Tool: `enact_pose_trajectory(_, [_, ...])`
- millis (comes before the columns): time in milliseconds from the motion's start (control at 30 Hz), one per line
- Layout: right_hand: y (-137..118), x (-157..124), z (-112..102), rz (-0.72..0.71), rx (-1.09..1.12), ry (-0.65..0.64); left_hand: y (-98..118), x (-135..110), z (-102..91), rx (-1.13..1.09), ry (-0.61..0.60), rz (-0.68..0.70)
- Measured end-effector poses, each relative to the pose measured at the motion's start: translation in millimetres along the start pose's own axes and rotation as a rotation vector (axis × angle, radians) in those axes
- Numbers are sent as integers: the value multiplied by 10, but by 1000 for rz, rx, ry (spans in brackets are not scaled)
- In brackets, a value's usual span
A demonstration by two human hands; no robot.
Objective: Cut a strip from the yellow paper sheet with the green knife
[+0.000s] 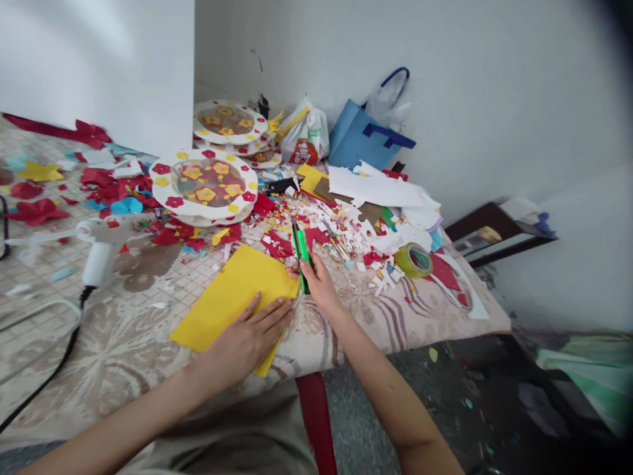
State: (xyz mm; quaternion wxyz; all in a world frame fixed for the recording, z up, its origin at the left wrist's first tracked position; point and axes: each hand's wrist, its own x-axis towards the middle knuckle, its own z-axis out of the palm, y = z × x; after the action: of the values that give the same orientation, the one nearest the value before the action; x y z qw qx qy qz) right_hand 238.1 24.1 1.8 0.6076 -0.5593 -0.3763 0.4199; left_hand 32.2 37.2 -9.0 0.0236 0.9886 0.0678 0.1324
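The yellow paper [232, 293] lies flat near the front edge of the table [123, 343], folded or doubled so a second layer shows at its near corner, and its right edge is where the work is. The left hand [247, 340] rests on it palm down, fingers spread wide and flat, gripping nothing but pressing the sheet to the tabletop. The right hand [319, 284] is closed around a green cutter [301, 257], held like a pen with its tip at the paper's right edge; whether the blade is out cannot be told from here. To cut cleanly, I judge the pressing hand should stay close to the cut line yet keep its fingertips off the blade's path, since they point towards it, and the stroke should be light and steady because the patterned tablecloth lies straight under the sheet. Just beyond the cutter sits a heap of red, white and yellow paper scraps [341, 227], with a roll of tape [414, 259] to its right. Farther back stand decorated paper plates [204, 185] and a blue bag [359, 138]; a white glue gun [99, 247] lies to the left.
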Motion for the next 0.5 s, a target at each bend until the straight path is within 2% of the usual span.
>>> enact_pose_trajectory(300, [15,-3,4,-16,4,-5,116,-296,-204,-5,-16,-28])
enact_pose_trajectory(500, [-58,-52,24,-55,-5,1,177,-373,-192,60,-1,-52])
